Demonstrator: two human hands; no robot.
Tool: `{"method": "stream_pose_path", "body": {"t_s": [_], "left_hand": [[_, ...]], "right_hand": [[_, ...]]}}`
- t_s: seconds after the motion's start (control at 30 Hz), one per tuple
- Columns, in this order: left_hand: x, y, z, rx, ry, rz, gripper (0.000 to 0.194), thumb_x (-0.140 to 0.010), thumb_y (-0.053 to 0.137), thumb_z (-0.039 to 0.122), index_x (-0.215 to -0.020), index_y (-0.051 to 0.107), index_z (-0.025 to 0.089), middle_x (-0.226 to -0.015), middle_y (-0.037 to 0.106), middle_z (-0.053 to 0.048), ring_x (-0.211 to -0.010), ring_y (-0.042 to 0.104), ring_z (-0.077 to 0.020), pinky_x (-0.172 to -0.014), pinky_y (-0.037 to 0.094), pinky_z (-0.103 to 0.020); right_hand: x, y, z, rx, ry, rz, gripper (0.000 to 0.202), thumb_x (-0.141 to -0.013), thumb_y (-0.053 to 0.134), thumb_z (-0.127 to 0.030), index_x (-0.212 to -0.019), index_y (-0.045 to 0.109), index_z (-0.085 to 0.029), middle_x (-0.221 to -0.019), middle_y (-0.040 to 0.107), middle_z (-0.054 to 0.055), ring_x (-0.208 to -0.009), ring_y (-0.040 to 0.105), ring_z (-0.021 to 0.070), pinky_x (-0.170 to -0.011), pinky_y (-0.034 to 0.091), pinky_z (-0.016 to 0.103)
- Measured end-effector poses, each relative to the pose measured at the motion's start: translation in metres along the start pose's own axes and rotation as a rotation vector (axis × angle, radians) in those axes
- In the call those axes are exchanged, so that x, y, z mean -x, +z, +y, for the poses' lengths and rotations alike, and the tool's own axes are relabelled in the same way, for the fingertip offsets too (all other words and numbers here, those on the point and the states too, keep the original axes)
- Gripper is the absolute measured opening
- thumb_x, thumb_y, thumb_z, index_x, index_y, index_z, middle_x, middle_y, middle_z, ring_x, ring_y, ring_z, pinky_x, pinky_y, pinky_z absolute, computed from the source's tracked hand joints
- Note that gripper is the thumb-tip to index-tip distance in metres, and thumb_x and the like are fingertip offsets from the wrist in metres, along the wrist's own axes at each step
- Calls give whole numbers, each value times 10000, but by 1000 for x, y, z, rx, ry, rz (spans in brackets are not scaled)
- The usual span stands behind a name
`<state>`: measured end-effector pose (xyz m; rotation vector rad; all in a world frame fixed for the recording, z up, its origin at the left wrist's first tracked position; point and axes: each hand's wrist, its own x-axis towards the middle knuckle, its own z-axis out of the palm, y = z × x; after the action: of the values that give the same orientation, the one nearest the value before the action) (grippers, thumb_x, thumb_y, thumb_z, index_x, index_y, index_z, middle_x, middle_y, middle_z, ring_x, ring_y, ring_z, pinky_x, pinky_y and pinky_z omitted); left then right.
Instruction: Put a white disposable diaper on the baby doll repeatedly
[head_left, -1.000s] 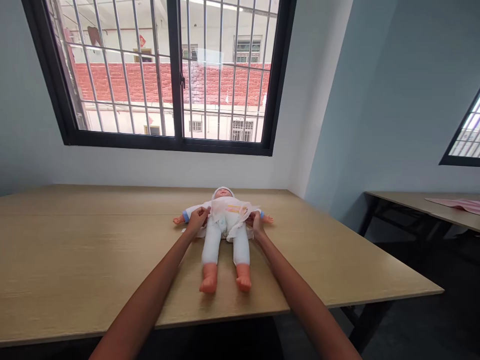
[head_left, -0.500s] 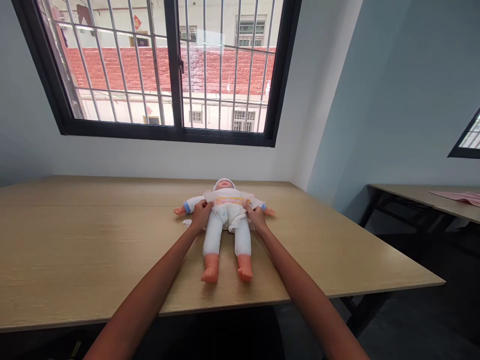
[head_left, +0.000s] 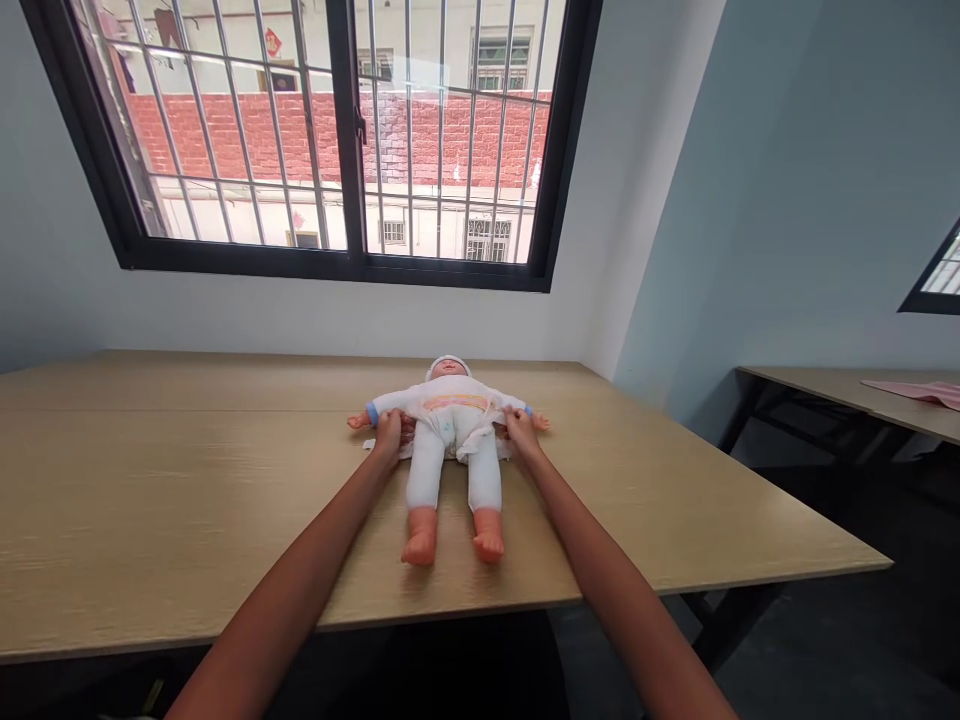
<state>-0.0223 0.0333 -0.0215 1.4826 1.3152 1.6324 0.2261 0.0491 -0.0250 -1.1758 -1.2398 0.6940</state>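
A baby doll [head_left: 425, 480] in white clothes lies on its back on the wooden table [head_left: 225, 500], feet toward me and arms spread. Around its hips is a white diaper [head_left: 456, 425], with an orange and yellow band across the waist. My left hand [head_left: 391, 434] is closed at the diaper's left side, beside the doll's hip. On the other side my right hand [head_left: 520, 430] pinches the diaper's right edge near the doll's blue cuff. Fingertips of both hands are partly hidden.
Behind the table is a wall with a barred, black-framed window [head_left: 352, 266]. At the far right a second table [head_left: 817, 384] carries a pink cloth [head_left: 919, 391]. The near table's front edge runs below the doll's feet.
Both hands have moved apart, outward from the doll's waist. The diaper's front edges are drawn out toward the sides, and the waistband lies flatter and wider.
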Motion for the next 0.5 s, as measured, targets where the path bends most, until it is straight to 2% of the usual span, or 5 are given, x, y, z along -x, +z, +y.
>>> {"method": "stream_pose_path", "body": {"t_s": [0.1, 0.17, 0.23, 0.33, 0.5], "left_hand": [[0, 1, 14, -57, 34, 244, 166, -891, 320, 345, -810, 409, 231, -802, 554, -51, -849, 555, -226, -815, 462, -403], [5, 5, 29, -113, 135, 279, 101, -879, 393, 319, -849, 430, 230, -950, 569, -67, -985, 527, -229, -940, 416, -403], [13, 9, 43, -256, 317, 157, 85, -870, 455, 305, -843, 471, 226, -967, 579, -71, -1006, 519, -237, -968, 392, -401], [25, 15, 57, -519, 521, -96, 124, -881, 464, 291, -782, 488, 221, -884, 582, -74, -940, 530, -254, -888, 411, -408], [27, 12, 56, -588, 510, -150, 213, -894, 415, 263, -687, 372, 237, -751, 521, -36, -768, 504, -218, -732, 397, -349]], "right_hand": [[-2, -4, -13, 1, 26, 150, 460, -778, 450, -687, -810, 469, -228, -787, 600, 63, -761, 583, 219, -645, 456, 314], [2, -2, -24, 4, -13, 159, 454, -746, 548, -653, -892, 479, -228, -848, 597, 52, -809, 593, 209, -672, 466, 294], [10, 4, -31, 9, -62, 76, 523, -672, 673, -607, -969, 481, -222, -829, 575, 21, -777, 591, 191, -664, 471, 280], [19, 14, -31, 1, -108, -42, 577, -623, 747, -523, -1029, 487, -207, -796, 548, -15, -741, 574, 168, -673, 481, 280], [21, 15, -26, -141, -91, -122, 494, -654, 732, -474, -1014, 545, -192, -807, 593, 8, -766, 585, 164, -683, 497, 286]]}}
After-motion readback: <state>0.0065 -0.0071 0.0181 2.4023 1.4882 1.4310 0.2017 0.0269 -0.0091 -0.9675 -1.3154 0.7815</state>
